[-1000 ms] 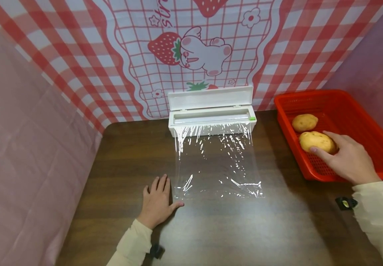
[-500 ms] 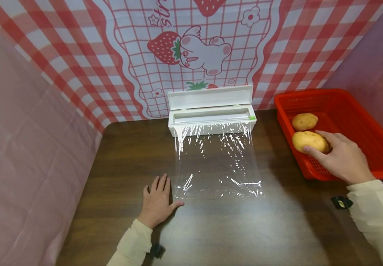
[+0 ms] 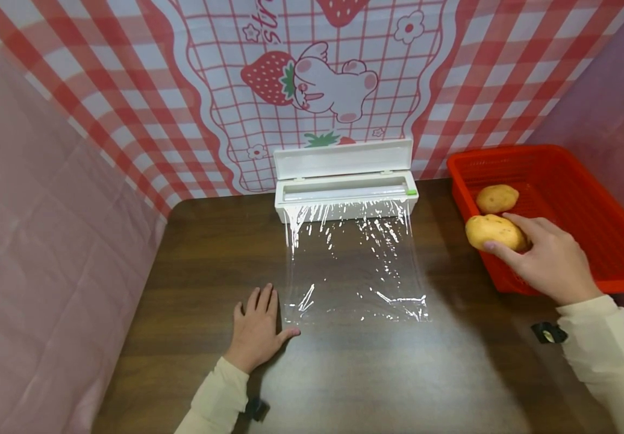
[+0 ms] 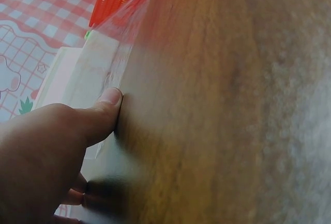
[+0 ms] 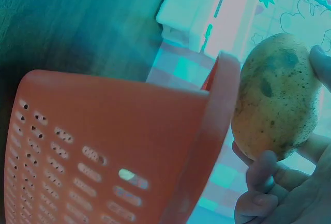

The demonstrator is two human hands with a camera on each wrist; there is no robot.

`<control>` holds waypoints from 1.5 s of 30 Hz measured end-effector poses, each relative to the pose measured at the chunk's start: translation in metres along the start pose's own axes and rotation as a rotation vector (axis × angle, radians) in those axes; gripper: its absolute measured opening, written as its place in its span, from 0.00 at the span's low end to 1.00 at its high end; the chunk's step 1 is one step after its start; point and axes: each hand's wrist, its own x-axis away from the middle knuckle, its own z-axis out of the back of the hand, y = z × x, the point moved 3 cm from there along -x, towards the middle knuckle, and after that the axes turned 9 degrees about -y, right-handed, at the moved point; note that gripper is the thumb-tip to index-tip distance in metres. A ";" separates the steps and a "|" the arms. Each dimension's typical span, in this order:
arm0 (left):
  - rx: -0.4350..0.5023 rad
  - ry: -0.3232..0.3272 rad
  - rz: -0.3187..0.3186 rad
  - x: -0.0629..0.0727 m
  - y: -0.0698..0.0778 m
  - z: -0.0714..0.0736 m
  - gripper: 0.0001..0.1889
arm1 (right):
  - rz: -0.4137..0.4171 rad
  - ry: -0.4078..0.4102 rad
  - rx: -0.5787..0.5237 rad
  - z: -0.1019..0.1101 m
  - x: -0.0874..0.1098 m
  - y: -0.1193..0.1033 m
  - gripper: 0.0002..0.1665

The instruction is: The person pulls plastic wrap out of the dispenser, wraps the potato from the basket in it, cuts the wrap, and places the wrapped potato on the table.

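Chk cloth hangs behind the bench; I've got bench's back L corner + L edge in view, front edge not. Red basket sits at bench's back R end, hides that corner. Clear film lies mid bench, creased at its near corners, running fwd from the white box. Box sits at mid back edge, lid up, long side parallel w/ that edge.

L hand: flat on bench, fingers spread, nothing in grip, just L of film. Thumb tip right by film's near L corner; can't tell if it presses film. R hand: clamped on potato 1, thumb near side, fingers far side. Hands well apart.

Key relation as I read it: potato 1 is at basket's L wall, its L end out past the rim, film off to its L. Long axis approx L-R, i.e. roughly parallel w/ bench's back edge. R hand has it; L hand is way over on film's other side. Can't tell if potato touches rim; R wrist view puts them right alongside.

Room: narrow strip of wood btwn film's R edge and basket's L wall; wider stretch from film's near edge twd bench front.

Potato 2: in basket by L wall, just behind potato 1. Smallest: green tab, box's R end.
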 end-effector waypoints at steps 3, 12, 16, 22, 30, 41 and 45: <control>0.000 -0.001 -0.001 0.000 0.000 0.000 0.56 | 0.013 0.011 -0.001 -0.001 0.001 -0.004 0.44; -0.006 -0.004 -0.007 -0.001 -0.001 -0.001 0.56 | 0.051 0.056 0.031 -0.004 0.001 -0.009 0.44; 0.000 -0.010 -0.008 0.000 -0.001 -0.001 0.56 | 0.061 0.059 0.038 -0.006 0.001 -0.012 0.44; 0.008 -0.011 -0.010 0.000 0.000 0.000 0.56 | 0.085 0.062 0.046 -0.010 0.002 -0.020 0.45; 0.002 -0.006 -0.015 0.001 -0.001 -0.001 0.56 | 0.088 0.061 0.045 -0.015 0.002 -0.027 0.46; 0.003 -0.004 -0.018 0.002 0.000 0.000 0.56 | 0.132 0.086 0.049 -0.022 0.002 -0.037 0.46; 0.004 -0.001 -0.019 0.002 0.000 0.000 0.56 | 0.167 0.101 0.048 -0.027 0.002 -0.044 0.45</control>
